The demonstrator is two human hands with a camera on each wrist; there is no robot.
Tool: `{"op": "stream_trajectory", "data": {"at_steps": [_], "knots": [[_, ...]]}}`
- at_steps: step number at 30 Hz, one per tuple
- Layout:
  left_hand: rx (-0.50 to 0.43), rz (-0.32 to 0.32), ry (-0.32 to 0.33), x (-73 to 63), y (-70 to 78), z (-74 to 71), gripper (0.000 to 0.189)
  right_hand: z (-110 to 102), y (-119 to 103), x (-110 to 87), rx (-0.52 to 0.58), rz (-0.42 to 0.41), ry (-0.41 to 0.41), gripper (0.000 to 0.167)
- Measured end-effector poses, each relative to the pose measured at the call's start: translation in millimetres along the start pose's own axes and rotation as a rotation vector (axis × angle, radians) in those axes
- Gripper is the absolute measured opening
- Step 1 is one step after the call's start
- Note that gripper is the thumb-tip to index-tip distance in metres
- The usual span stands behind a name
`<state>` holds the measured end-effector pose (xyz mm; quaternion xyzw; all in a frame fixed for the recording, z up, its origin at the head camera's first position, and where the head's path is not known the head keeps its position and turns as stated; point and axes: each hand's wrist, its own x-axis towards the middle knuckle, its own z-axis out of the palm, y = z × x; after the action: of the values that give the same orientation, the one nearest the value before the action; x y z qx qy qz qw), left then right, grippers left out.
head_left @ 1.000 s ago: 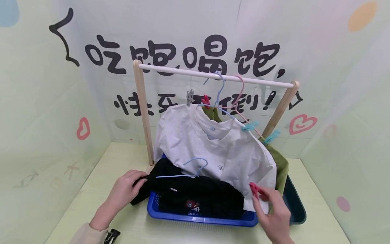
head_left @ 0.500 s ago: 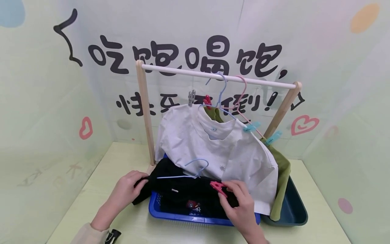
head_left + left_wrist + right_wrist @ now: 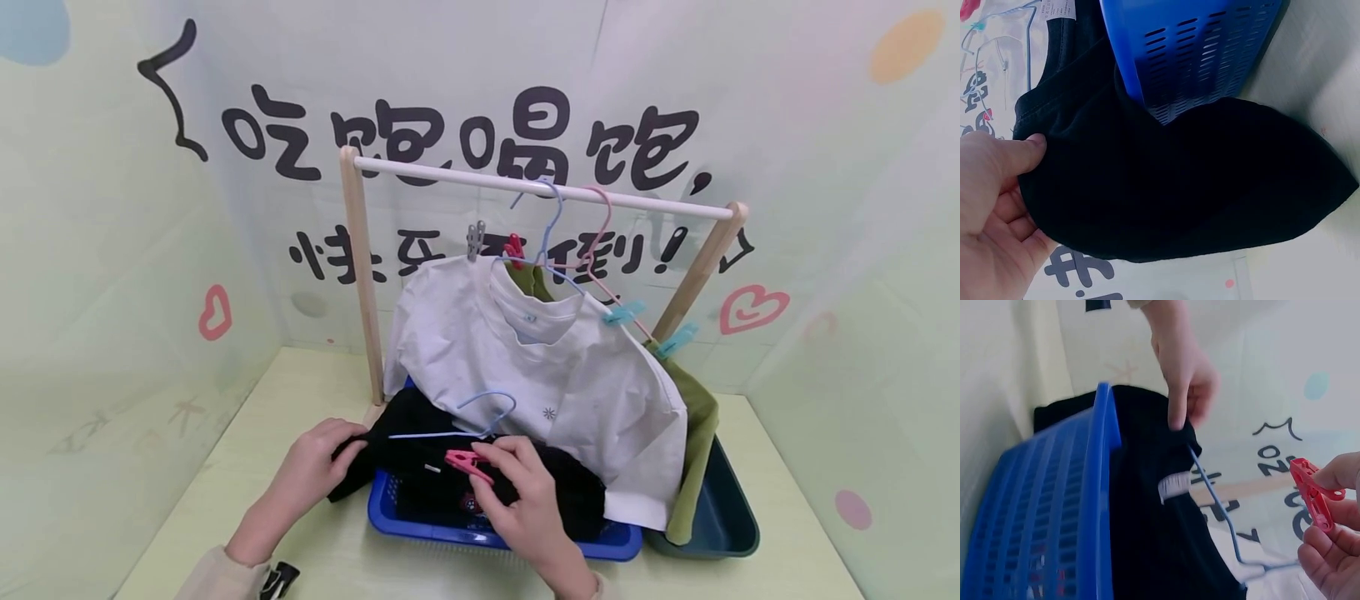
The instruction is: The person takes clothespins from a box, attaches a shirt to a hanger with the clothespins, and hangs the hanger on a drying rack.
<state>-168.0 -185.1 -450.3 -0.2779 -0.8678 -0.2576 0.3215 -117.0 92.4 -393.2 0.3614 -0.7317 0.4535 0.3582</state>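
My left hand [image 3: 318,458] pinches the shoulder edge of a black shirt [image 3: 1129,169], thumb on top. One end of a blue hanger [image 3: 435,434] lies at that shoulder, its hook resting against a white shirt. My right hand [image 3: 525,492] holds a red clothespin [image 3: 468,463] between thumb and fingers, above the black shirt and apart from it. In the right wrist view the same clothespin [image 3: 1313,494] shows side-on. Most of the black shirt lies in a blue basket [image 3: 375,517], with one sleeve hanging over its left side.
A rack with a white bar [image 3: 450,176] stands behind. From it hang the white shirt [image 3: 540,367] and an olive garment [image 3: 693,442], with clothespins [image 3: 624,313] at their shoulders. A dark green bin [image 3: 738,508] stands to the right. A black clip-like object [image 3: 279,579] lies at the front left.
My right hand has moved left with the red clothespin, from beside the white shirt's lower edge to above the black shirt. My left hand keeps its pinch on the shoulder.
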Motion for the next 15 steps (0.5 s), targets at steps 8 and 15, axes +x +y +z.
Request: {"op": "stream_trajectory", "data": {"at_steps": [8, 15], "knots": [[-0.001, 0.020, 0.027, 2.8, 3.2, -3.5, 0.025, 32.2, 16.5, -9.8, 0.064, 0.043, -0.022, 0.039], [-0.003, 0.017, 0.011, 3.0, 3.6, -4.3, 0.025, 51.2, 9.8, -4.2, 0.108, 0.132, -0.021, 0.041]]}}
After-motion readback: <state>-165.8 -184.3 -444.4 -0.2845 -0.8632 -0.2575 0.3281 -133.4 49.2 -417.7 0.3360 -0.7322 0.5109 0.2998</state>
